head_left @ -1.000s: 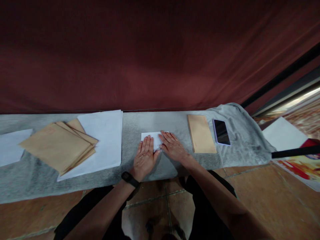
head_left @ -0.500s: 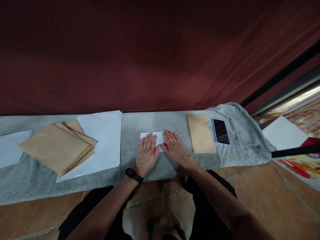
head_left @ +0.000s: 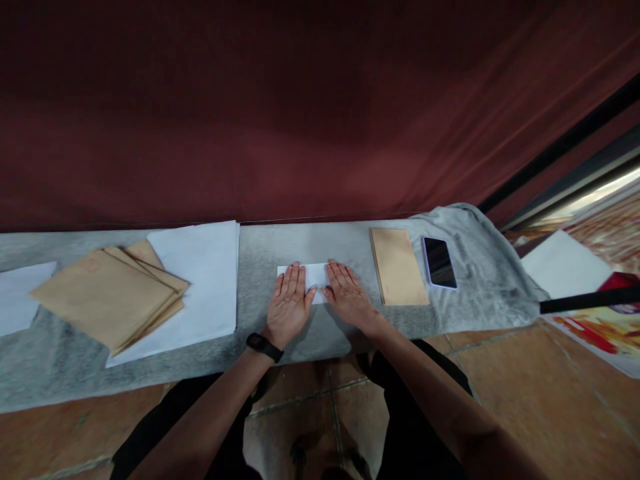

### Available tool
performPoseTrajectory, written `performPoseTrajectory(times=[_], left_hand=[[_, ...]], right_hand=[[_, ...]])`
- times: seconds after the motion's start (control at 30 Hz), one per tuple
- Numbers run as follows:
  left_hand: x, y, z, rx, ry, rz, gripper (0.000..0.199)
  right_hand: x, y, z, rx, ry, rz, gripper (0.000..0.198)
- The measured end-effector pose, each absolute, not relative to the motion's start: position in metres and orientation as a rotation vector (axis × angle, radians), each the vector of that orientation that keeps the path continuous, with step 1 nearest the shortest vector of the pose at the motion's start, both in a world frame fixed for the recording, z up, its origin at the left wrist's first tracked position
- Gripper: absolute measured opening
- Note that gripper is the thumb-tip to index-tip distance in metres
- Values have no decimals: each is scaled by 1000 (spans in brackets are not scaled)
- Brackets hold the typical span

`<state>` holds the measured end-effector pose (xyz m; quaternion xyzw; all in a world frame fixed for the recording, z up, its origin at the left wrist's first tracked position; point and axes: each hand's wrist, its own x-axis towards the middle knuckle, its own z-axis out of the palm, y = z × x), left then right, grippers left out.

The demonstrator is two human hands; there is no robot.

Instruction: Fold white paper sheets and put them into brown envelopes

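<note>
A small white folded paper (head_left: 316,274) lies on the grey cloth in front of me. My left hand (head_left: 289,303) rests flat over its left part, fingers stretched out. Over the right part lies my right hand (head_left: 349,295), also flat, its fingers pointing away from me. Between the two hands a strip of the paper shows; the rest is hidden beneath the palms and fingers. To the right of my right hand is a neat stack of brown envelopes (head_left: 400,267).
Left of my hands, several brown envelopes (head_left: 103,290) are fanned on a stack of white sheets (head_left: 210,280). Another white sheet (head_left: 23,297) lies at the far left. A phone (head_left: 440,263) is on the grey cloth (head_left: 480,267) at right. A dark red curtain (head_left: 300,153) hangs behind.
My left hand has slid slightly left, widening the visible strip of paper between the hands. My right hand stays in place. The whole view has shifted a little.
</note>
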<state>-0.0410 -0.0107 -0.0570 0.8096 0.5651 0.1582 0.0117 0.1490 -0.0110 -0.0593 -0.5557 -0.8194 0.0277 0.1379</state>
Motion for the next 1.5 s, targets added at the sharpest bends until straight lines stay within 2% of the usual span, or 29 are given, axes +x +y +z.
performPoseTrajectory(times=[0.27,0.53,0.83,1.03,1.5], left_hand=[[-52,-12,-56,2484,1874,488,74],[-56,-15,-52,2432,1925,476,77],[-56,-15,-54,2451,1943,481,70],[-56,-15,-52,2447,1945,469,72],[-66,-13,-54,2437,2007,454,69]], right_hand=[[154,-13,-62,-1607,-2339,40,59],[158,-18,-60,-1666,-2322,44,59],[138,-37,-59,-1441,-2431,119,62],[141,-40,-63,-1514,-2380,115,68],[150,-38,-65,-1606,-2335,15,66]])
